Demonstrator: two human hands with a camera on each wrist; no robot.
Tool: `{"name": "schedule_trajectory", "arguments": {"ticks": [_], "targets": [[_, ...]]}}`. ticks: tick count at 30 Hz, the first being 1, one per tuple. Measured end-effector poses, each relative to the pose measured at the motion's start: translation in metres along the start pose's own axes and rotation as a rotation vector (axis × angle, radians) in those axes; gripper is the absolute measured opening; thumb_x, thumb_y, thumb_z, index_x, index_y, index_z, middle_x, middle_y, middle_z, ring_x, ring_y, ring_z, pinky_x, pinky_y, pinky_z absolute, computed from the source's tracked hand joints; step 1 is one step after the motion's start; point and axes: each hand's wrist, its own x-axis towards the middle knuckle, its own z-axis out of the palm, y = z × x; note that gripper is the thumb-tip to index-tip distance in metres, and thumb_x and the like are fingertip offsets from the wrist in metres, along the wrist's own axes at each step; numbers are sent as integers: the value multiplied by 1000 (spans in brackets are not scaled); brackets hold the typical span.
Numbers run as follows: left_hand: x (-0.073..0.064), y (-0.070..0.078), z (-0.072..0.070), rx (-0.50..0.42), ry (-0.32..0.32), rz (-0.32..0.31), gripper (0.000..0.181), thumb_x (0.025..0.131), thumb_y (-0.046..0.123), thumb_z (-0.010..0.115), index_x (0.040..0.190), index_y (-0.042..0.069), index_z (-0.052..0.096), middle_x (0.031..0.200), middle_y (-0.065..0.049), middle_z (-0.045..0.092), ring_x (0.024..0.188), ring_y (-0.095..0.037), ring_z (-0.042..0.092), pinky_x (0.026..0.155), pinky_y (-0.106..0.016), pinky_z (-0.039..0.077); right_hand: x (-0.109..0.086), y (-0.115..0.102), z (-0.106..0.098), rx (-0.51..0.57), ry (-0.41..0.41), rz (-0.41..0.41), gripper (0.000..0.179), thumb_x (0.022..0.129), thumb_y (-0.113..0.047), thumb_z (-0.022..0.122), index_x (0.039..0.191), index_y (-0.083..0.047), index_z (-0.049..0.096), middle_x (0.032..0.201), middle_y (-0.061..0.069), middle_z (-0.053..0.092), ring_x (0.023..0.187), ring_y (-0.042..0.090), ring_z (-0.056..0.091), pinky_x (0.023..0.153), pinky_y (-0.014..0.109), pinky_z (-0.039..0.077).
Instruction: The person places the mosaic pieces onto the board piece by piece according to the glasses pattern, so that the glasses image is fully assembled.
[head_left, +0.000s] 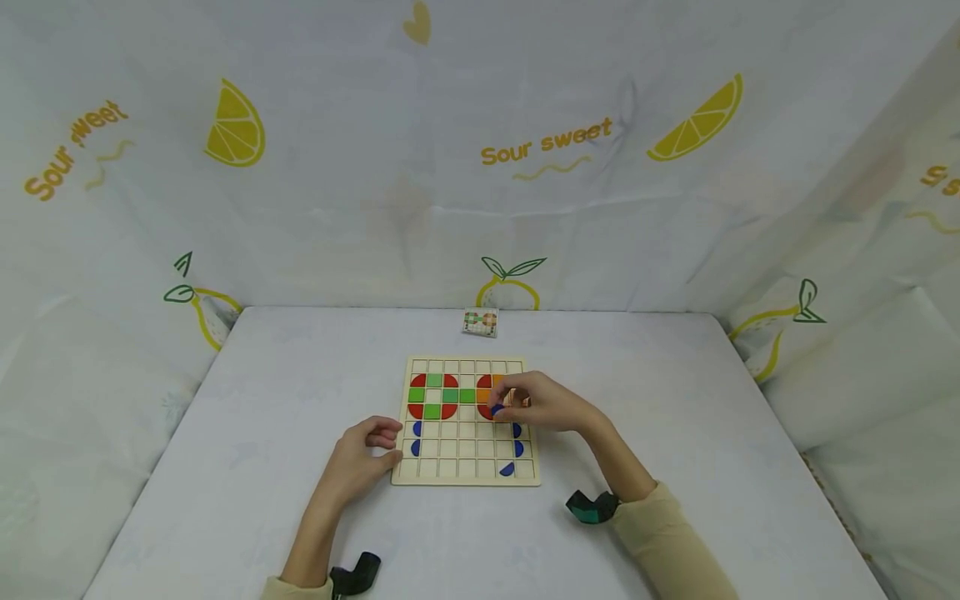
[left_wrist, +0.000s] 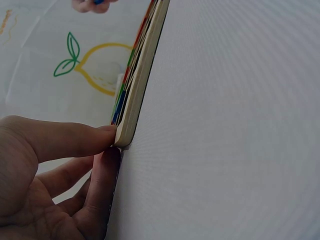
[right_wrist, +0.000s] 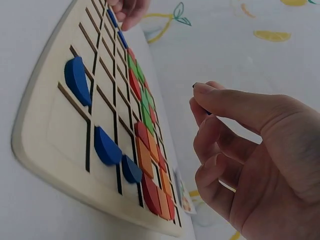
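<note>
My right hand (head_left: 543,402) pinches a small blue half-round tile (head_left: 497,410) between thumb and fingertips, over the right part of the board. In the right wrist view the fingers mostly hide that tile. The pale wooden grid board (head_left: 453,473) carries red, green and orange tiles in its upper rows. Blue half-round tiles lie along its left side (head_left: 416,438) and right side (head_left: 518,448), and a tilted blue tile (head_left: 507,470) lies near the lower right corner. At the board's left edge, my left hand (head_left: 362,458) touches the rim with thumb and fingertips.
A small card (head_left: 480,322) with a printed coloured pattern lies behind the board near the table's back edge. White cloth (head_left: 337,225) with lemon prints hangs behind and beside the white table (head_left: 225,467). Dark devices (head_left: 592,507) are strapped to both wrists.
</note>
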Motion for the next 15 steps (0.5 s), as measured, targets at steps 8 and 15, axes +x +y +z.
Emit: {"name": "schedule_trajectory", "arguments": {"ticks": [8, 15], "targets": [[0, 0, 0, -3, -2, 0, 34, 88, 1, 83, 121, 5, 74, 103, -7, 72, 95, -17, 67, 85, -27, 53, 25, -18, 28, -29, -71, -46, 15, 98, -20, 81, 110, -14, 75, 96, -2, 72, 83, 10, 58, 74, 19, 49], [1, -1, -1, -8, -14, 3, 34, 88, 1, 83, 121, 5, 74, 103, -6, 72, 95, -16, 67, 86, -26, 53, 42, -30, 51, -30, -159, -89, 12, 100, -18, 79, 111, -14, 81, 100, -2, 77, 76, 2, 58, 73, 18, 52]]}}
